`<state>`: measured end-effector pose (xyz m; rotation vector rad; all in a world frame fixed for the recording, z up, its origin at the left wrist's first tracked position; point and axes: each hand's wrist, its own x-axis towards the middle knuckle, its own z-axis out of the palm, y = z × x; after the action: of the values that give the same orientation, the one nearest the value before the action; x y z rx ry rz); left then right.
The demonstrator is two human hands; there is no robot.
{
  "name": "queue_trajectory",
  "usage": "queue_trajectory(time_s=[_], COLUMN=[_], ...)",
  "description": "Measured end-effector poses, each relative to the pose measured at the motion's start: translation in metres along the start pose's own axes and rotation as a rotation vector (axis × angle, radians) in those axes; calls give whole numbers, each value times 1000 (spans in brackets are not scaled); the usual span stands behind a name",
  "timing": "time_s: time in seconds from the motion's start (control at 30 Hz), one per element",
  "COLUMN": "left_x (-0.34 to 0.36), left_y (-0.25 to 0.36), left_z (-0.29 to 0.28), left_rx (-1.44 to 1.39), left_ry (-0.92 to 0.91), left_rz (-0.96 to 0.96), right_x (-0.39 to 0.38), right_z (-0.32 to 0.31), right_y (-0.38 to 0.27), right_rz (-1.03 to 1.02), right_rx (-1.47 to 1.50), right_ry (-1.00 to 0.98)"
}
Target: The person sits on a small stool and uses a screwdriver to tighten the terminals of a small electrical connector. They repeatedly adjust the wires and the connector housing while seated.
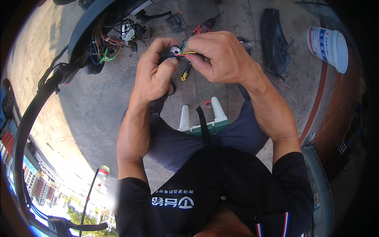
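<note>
My left hand [155,71] is closed round a small dark part [174,50], its thumb and forefinger on either side. The end of this part shows a pale face with a dark hole; its exact kind I cannot make out. Thin wires [188,53] in yellow, red and green run from that end. On the right, my right hand [225,55] pinches these wires between thumb and forefinger. Both hands are close together above the paved ground, beyond my knees. The fingers hide much of the part and the wire ends.
Loose coloured wiring [106,50] hangs from a vehicle at the upper left. A red drill [203,26] and a yellow-handled tool [185,74] lie on the ground. Black panel [272,43] and white bucket [333,49] are at right. Between my legs is a green-and-white stool [222,123].
</note>
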<state>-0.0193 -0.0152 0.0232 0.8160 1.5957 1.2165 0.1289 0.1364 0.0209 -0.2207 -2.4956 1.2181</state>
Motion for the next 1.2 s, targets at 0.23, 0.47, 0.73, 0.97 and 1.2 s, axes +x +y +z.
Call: queue_trajectory(time_s=[0.23,0.47,0.73,0.97,1.2], left_x=[1,-10,-12,-16,-16], left_y=[-5,-4,-9,-9,-7], left_z=[5,14,16,17,13], left_rx=[-3,-114,-168,-220,-169], left_ry=[30,34,-24,-30,27], left_rz=[119,65,82,-9,47], right_x=[1,-1,-6,-6,-6], right_z=[-5,-6,-9,-8,-3], right_y=[-5,-9,-12,-11,-11], right_rz=[-27,-93,-125,-156,-95], right_rx=[-17,-82,-103,-117,-73], right_ry=[25,48,32,38,55])
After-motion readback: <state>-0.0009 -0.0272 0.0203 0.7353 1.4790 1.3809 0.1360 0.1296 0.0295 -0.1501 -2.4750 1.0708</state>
